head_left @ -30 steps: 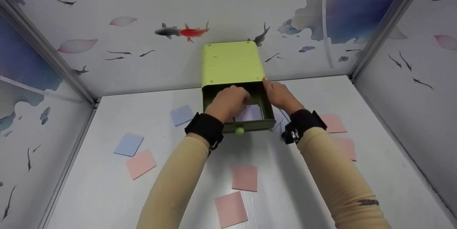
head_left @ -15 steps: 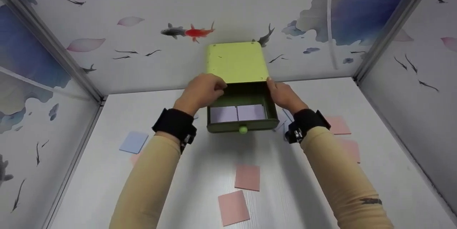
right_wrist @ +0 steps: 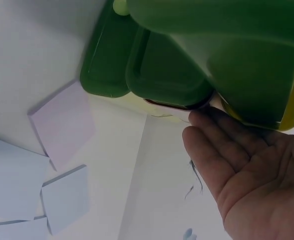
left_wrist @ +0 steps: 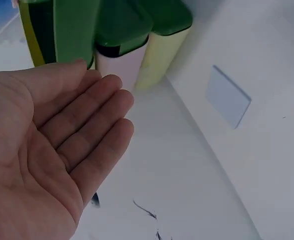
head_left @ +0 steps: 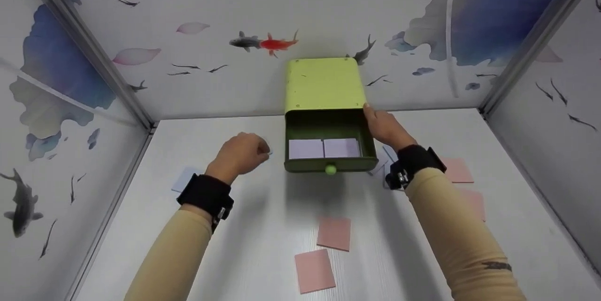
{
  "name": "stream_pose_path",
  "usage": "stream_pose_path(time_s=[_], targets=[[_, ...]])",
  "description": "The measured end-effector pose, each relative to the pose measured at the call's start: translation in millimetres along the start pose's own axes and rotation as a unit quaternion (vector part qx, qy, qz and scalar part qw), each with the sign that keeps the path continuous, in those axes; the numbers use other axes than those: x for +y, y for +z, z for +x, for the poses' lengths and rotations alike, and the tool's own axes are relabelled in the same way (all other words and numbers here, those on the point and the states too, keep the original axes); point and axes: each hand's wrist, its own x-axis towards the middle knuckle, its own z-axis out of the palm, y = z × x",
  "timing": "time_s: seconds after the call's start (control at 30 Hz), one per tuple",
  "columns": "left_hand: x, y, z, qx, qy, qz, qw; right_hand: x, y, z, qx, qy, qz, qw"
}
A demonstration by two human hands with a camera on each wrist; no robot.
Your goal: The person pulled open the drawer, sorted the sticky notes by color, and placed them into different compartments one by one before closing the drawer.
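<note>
A yellow-green drawer cabinet (head_left: 325,84) stands against the back wall, its top drawer (head_left: 307,165) pulled out. Lilac square cards (head_left: 306,149) lie side by side in that drawer. To the left of it, my left hand (head_left: 240,154) hovers over the table with nothing visible in its grasp; the left wrist view shows its fingers fairly straight. A light blue card (left_wrist: 228,96) lies below, apart from the fingertips. My right hand (head_left: 387,128) rests against the cabinet's right side, thumb at the top front corner. Straight fingers (right_wrist: 206,155) touch the side in the right wrist view.
Pink cards (head_left: 334,234) lie in front of the cabinet, with more pink cards (head_left: 458,170) at right. A blue card (head_left: 187,178) is partly behind my left wrist. Lilac (right_wrist: 64,125) and blue cards (right_wrist: 64,197) lie right of the cabinet. Printed walls enclose the table.
My left hand has come out of the open drawer and moved left and down, over the table. My right hand stays at the cabinet's side. The head view has shifted slightly.
</note>
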Motion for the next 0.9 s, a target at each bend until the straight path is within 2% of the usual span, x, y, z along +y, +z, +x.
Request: stream_pose_path(time_s=[0.17,0.33,0.63,0.77,0.9], targets=[[7.0,33.2,-10.4,-0.023,0.028,-0.013,0.9993,3,-2.1,0,0.008,-0.014,-0.022,1.0],[12.9,58.4,-14.4,-0.018,0.048,-0.039,0.9979,4,-1.6,0,0.007,-0.021,-0.025,0.999],[23.1,73.0,-17.0,-0.023,0.064,-0.09,0.9936,3,0.0,1,0.007,-0.034,-0.018,0.999],[37.6,80.4,-14.7,-0.015,0.085,-0.122,0.9888,4,-0.7,1,0.007,-0.036,-0.011,0.999],[54.0,85.8,-10.8,0.011,0.092,-0.123,0.9881,4,-0.6,1,0.001,-0.035,0.015,0.999]])
